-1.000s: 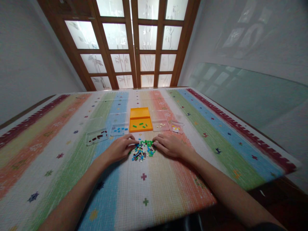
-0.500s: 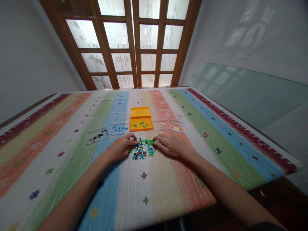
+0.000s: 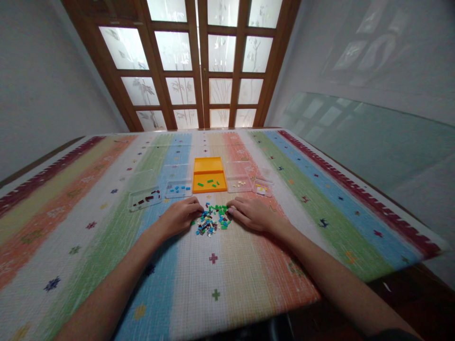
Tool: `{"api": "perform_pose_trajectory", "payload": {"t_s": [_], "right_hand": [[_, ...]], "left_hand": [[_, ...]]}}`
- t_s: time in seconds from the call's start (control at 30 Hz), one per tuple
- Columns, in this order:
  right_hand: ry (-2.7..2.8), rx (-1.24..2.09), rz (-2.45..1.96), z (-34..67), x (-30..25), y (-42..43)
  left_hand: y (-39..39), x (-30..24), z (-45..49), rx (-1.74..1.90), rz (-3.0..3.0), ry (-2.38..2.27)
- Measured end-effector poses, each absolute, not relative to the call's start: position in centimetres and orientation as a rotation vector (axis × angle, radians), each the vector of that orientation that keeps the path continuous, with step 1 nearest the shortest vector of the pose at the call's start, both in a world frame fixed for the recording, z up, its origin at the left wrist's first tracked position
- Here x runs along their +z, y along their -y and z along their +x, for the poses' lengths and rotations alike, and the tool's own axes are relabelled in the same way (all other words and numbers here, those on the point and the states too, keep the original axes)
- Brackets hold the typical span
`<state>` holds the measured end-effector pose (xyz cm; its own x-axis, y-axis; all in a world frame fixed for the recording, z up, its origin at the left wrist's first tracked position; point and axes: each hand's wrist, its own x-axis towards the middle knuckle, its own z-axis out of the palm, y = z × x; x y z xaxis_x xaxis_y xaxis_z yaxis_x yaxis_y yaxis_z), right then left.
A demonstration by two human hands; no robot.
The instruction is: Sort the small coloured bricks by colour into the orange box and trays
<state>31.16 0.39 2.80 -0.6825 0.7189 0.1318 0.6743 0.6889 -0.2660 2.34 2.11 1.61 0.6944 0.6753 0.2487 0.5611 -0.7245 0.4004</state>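
A loose pile of small toy building bricks (image 3: 209, 222) in green, blue, dark brown and pale colours lies on the striped tablecloth. At its left edge is my left hand (image 3: 181, 215), fingers bent and drawn together, the tips by the bricks. My right hand (image 3: 250, 213) rests at the opposite edge with curled fingers close together, near green and brown bricks. Whatever either hand's fingertips hold is too small or hidden to make out. Just beyond the pile stands an open orange box (image 3: 209, 188) with several green bricks in it.
Left of the orange box are a clear box with blue bricks (image 3: 177, 194) and a clear box with dark brown bricks (image 3: 145, 207). On the right stand a clear box with cream bricks (image 3: 239, 191) and a smaller one with yellow and white pieces (image 3: 263, 193).
My left hand's fingertips have drawn back slightly to the left from the pile. The right hand stays almost in place. The whole view has shifted a little.
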Motion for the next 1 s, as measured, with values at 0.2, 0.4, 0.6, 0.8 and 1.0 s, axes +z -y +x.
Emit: {"api": "perform_pose_trajectory", "payload": {"t_s": [0.2,0.4,0.6,0.8,1.0], "right_hand": [[2.673,0.294,-1.126,31.2,2.7,-0.4],[2.678,0.291,-1.13,31.2,2.9,-0.3],[2.689,0.284,-1.15,31.1,3.1,-0.3],[2.684,0.304,-1.163,31.0,3.4,-0.1],[2.7,0.292,-1.174,30.9,3.4,-0.2]], "left_hand": [[-2.2,1.4,2.2,0.527,2.632,-0.993],[-2.5,2.4,1.5,0.592,2.582,-1.071],[-3.6,4.3,-0.8,0.866,2.524,-1.379],[-5.1,4.7,-1.8,0.923,2.508,-1.561],[-6.5,3.9,-1.7,0.803,2.578,-1.475]]}}
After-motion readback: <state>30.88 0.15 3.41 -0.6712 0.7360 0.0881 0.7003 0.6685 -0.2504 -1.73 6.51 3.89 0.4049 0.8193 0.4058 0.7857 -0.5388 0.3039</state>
